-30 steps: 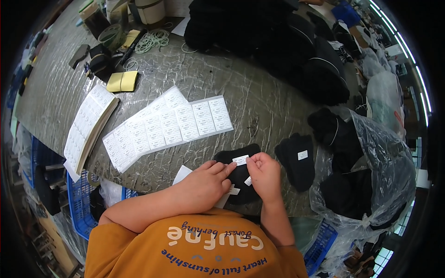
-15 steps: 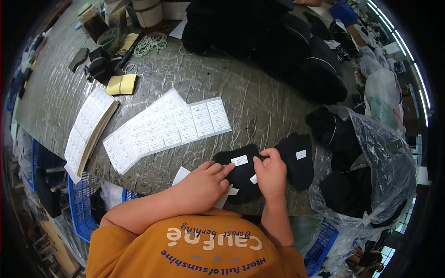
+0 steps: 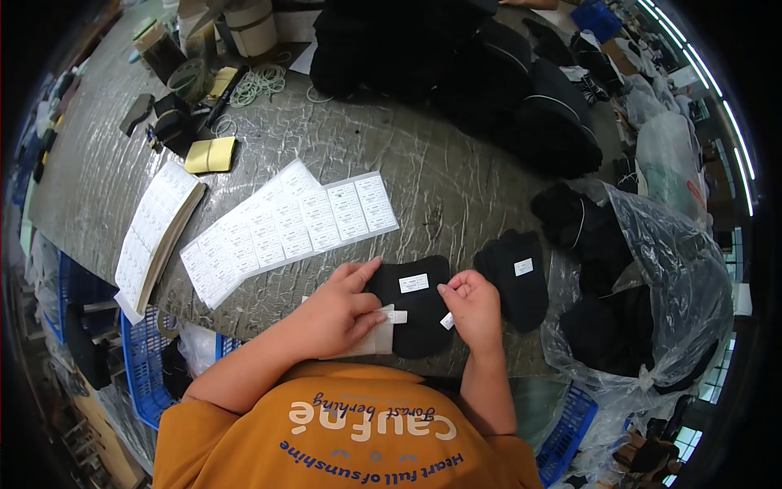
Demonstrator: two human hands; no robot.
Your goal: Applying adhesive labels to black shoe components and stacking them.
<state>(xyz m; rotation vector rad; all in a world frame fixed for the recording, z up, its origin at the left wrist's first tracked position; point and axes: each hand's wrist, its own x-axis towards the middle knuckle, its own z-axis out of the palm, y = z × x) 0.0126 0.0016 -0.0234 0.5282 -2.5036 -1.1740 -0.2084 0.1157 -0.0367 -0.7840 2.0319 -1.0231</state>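
A black fabric piece (image 3: 419, 334) lies flat in front of me with a white label (image 3: 414, 283) on its upper part. My left hand (image 3: 342, 314) is at its left edge, index finger stretched out, thumb and lower fingers on a pale label sheet (image 3: 376, 342). A small label (image 3: 397, 316) juts from that sheet over the fabric. My right hand (image 3: 474, 314) is curled at the piece's right edge, thumb and forefinger together. Another small white label (image 3: 447, 321) sticks out under this hand. Farther right lies a second black fabric piece (image 3: 511, 297) with its own label (image 3: 523, 266).
Label sheets (image 3: 293, 224) lie to the left, beside a thick label stack (image 3: 155, 236). Black fabric piles (image 3: 489, 90) stand at the back. A clear plastic bag (image 3: 652, 277) of black goods is on the right. Rubber bands (image 3: 259, 85) and a yellow packet (image 3: 211, 155) lie far left.
My left hand has drawn back left from the label on the fabric, and more of the pale sheet shows under it. My right thumb and forefinger have moved slightly down and left.
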